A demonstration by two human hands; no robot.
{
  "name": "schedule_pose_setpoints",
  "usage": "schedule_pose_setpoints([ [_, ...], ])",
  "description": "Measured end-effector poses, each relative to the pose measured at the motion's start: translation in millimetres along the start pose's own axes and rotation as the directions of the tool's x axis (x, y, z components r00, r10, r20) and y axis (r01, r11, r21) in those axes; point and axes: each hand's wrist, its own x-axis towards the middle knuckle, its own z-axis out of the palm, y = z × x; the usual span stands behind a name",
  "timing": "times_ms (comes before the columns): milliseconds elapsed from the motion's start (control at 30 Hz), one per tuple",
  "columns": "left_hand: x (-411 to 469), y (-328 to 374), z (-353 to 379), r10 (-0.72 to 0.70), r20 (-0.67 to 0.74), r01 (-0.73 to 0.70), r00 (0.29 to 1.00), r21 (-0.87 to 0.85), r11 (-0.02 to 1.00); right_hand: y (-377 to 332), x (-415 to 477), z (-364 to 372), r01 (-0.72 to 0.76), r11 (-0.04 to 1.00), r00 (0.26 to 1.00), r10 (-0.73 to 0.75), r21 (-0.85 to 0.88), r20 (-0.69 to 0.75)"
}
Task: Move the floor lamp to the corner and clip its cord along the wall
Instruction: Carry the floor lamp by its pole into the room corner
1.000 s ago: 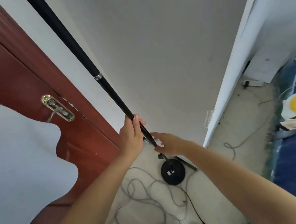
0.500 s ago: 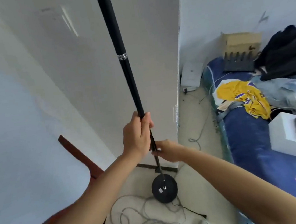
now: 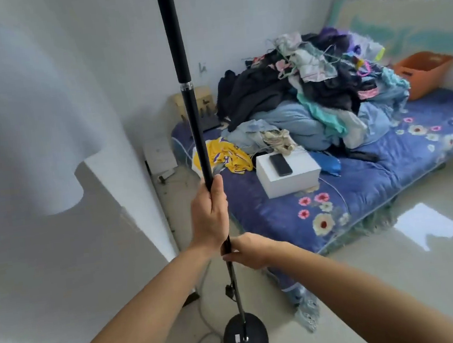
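You are in the carrying step: both hands are wrapped around the floor lamp's pole (image 3: 197, 135), the left hand (image 3: 209, 215) higher, fingers curled tight with the thumb lying up along the tube, and the right hand (image 3: 246, 250) just beneath it, closed around the thinner lower section. Keeping them stacked close like this gives you good steering but little leverage, so judge the weight of the base (image 3: 246, 339) at the lower centre of the frame and hold the pole near vertical so it does not swing. Whether the base is clear of the floor or resting on it cannot be told from here. Watch the cord (image 3: 206, 338) trailing pale across the floor to the left of the base; step around it so it neither snags nor tugs. The mattress (image 3: 361, 185) with its pile of clothes (image 3: 323, 91) fills the right half of the frame, and its fringed edge lies near the base, so keep the lamp towards the wall (image 3: 115, 239) on the left as you head for the corner.

The lamp itself is a slim black pole running from the top centre of the frame down to a round, flat black base, with a silver joint ring (image 3: 185, 85) in the upper part and a small inline switch hanging beside the lower stem. The lamp head is out of view
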Motion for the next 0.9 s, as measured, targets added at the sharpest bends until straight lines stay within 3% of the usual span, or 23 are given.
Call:
schedule_pose_setpoints([
  [167, -21, 30, 151, 0.025, 0.218, 0.013, 0.976, -0.172, 0.985, 105, -110, -38, -0.125, 0.991, 0.985, 0.129, 0.047, -0.112],
  [400, -79, 93, 369, 0.092, 0.461, 0.033, 0.882, -0.257, 0.966, 264, -272, -78, -0.314, 0.943, 0.907, 0.332, 0.109, -0.260],
  [633, -107, 148, 528, 0.162, 0.663, 0.157, 0.731, -0.394, 0.906, 389, -376, -111, -0.497, 0.814, 0.712, 0.581, 0.302, -0.394],
  [900, -91, 167, 698, 0.251, 0.715, 0.195, 0.652, -0.479, 0.856, 504, -443, -175, -0.609, 0.631, 0.435, 0.772, 0.480, -0.464],
])
